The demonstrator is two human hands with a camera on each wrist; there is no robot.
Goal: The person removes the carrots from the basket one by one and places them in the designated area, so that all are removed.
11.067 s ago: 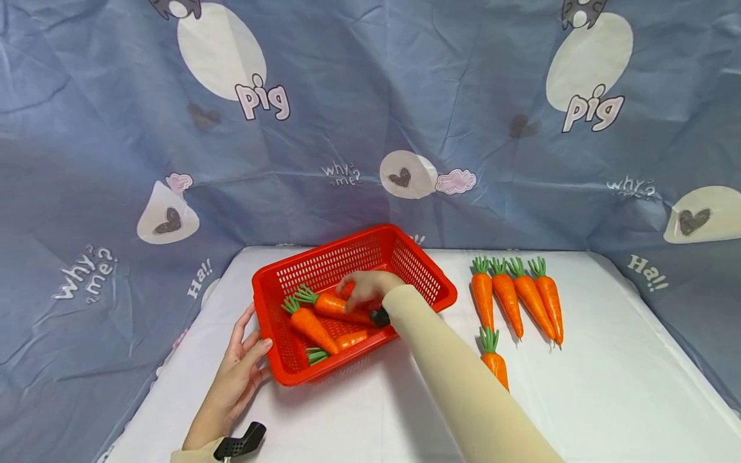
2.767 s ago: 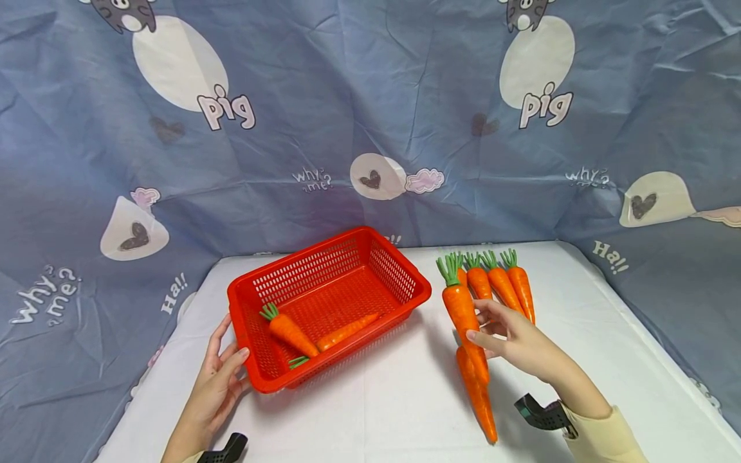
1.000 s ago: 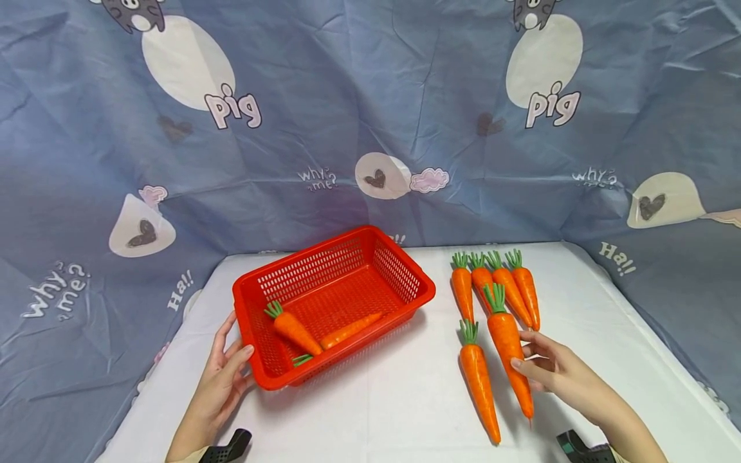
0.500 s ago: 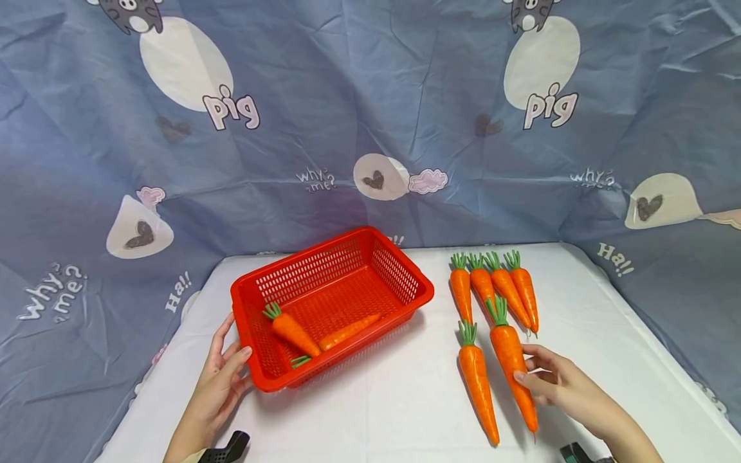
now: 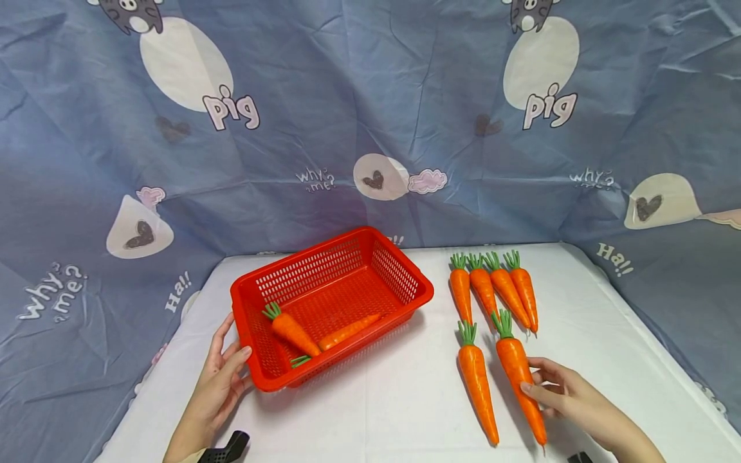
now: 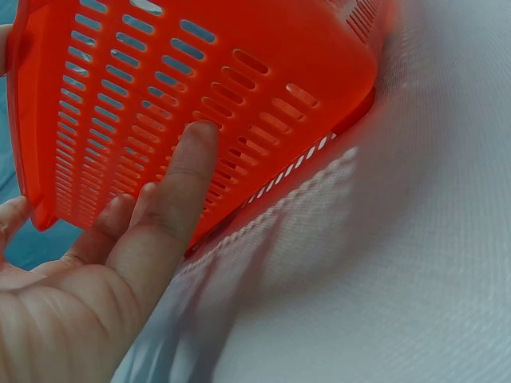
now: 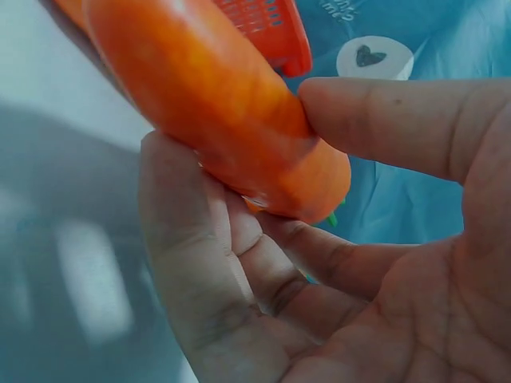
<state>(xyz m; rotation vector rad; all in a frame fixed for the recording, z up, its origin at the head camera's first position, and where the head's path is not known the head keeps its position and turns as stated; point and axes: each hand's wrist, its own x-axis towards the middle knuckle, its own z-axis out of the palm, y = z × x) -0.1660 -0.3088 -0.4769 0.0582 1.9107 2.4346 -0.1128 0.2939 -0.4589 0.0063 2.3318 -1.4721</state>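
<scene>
My right hand [image 5: 570, 392] holds a carrot [image 5: 515, 366] with green stem stubs by its lower half, thumb on one side and fingers on the other. In the right wrist view the carrot [image 7: 215, 96] lies between thumb and fingers. Just left of it, a second carrot [image 5: 477, 386] lies on the white cloth, its tip toward me. My left hand [image 5: 219, 379] holds the red basket [image 5: 332, 363] by its left end, thumb at the rim. The left wrist view has the fingers [image 6: 196, 152] against the slotted basket wall [image 6: 263, 68].
Several carrots [image 5: 506, 289] lie side by side behind the held one, stems toward the back. Inside the basket are a carrot [image 5: 294, 331] and another carrot [image 5: 350, 329] along the front wall. A blue printed curtain [image 5: 324, 83] rises behind the white-covered table [image 5: 405, 399].
My right hand has brought the carrot toward me and slightly right, from overlapping the back row to beside the front carrot. Over the longer span, a carrot left the basket. The left hand stays put.
</scene>
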